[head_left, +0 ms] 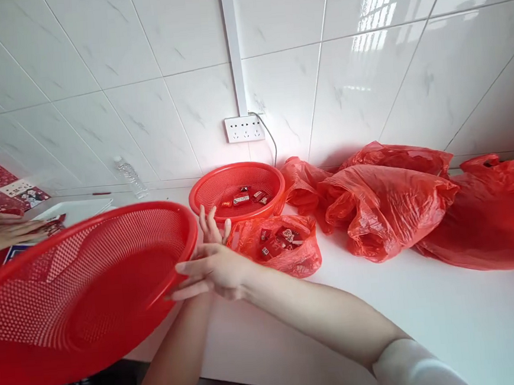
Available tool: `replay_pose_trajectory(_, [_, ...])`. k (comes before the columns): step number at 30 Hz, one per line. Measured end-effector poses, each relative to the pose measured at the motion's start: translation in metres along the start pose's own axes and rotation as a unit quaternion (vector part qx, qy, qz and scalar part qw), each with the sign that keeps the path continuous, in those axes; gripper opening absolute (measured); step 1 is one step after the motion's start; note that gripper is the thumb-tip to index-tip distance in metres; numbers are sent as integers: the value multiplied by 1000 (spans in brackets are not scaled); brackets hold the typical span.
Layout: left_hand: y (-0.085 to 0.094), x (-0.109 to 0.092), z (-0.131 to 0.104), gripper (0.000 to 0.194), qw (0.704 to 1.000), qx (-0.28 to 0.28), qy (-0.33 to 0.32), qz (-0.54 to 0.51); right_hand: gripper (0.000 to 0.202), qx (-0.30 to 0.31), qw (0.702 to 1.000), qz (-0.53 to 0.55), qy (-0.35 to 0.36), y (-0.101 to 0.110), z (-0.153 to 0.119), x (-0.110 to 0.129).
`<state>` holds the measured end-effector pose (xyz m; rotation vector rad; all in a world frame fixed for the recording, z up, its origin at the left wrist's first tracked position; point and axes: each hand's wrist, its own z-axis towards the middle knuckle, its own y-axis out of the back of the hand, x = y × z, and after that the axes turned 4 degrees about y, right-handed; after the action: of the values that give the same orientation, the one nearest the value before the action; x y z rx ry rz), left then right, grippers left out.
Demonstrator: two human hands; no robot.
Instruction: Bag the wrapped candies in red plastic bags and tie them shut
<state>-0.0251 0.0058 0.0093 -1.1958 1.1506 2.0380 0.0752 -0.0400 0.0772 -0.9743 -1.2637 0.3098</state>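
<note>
A large red plastic basket [125, 268] with perforated sides fills the left foreground, tilted. My right hand [221, 269] is at its right rim, fairly straight fingers lying over the edge; the thumb's grip is partly hidden. Behind that wrist, my left hand [214, 224] points upward, fingers apart and holding nothing; my arms cross here. Just beyond is a smaller round red basket [201, 192] with several small wrapped packets [241, 200] at its bottom. Beside my hands stands an open red plastic bag [304, 260] containing small red packets [272, 247].
Full red plastic bags [383, 206] line the right of the white table [359, 303]. A clear bottle [130, 176] leans by the tiled wall under a socket strip [245, 129]. Another person's hands [6, 236] are over items at far left, near red printed boxes [2, 183].
</note>
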Motion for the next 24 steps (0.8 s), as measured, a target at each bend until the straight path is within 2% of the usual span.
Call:
replay_pose_trajectory(3, [-8, 9, 1, 51, 993, -52, -89, 61, 24, -24, 999, 9, -25, -2, 32, -34])
replay_pose_trajectory(7, [-10, 18, 3, 54, 986, -44, -125, 96, 24, -72, 997, -8, -14, -4, 64, -63])
replay_pose_trajectory(11, [-6, 19, 3, 50, 984, -38, -146, 100, 31, -102, 994, -22, -15, -3, 92, -78])
replay_pose_trajectory(14, [-4, 15, 1, 47, 980, -29, -156, 118, 50, -88, 987, -122, -55, 2, 93, -76])
replay_pose_trajectory(16, [-3, 10, 0, 42, 977, -46, -158, 137, 61, -25, 971, -231, -57, 5, 74, -60])
replay_pose_trajectory(17, [-2, 7, -1, 38, 974, -68, -156, 148, 58, 30, 958, -281, -46, 5, 58, -48])
replay_pose_trajectory(18, [-1, 3, -2, 34, 971, -96, -150, 160, 49, 96, 941, -324, -29, 6, 39, -33])
replay_pose_trajectory(20, [3, -6, -3, 26, 962, -150, -130, 188, 20, 211, 894, -394, 29, 8, -5, 3])
replay_pose_trajectory(21, [6, -11, -3, 23, 959, -158, -117, 206, 15, 233, 862, -445, 56, 11, -27, 22])
replay_pose_trajectory(22, [9, -16, -4, 24, 958, -146, -101, 227, 14, 208, 831, -508, 86, 17, -48, 40])
replay_pose_trajectory(23, [13, -20, -4, 31, 959, -115, -84, 244, 15, 151, 797, -574, 116, 26, -66, 55])
replay_pose_trajectory(24, [15, -25, -5, 38, 963, -69, -64, 253, 17, 77, 749, -644, 137, 37, -81, 68])
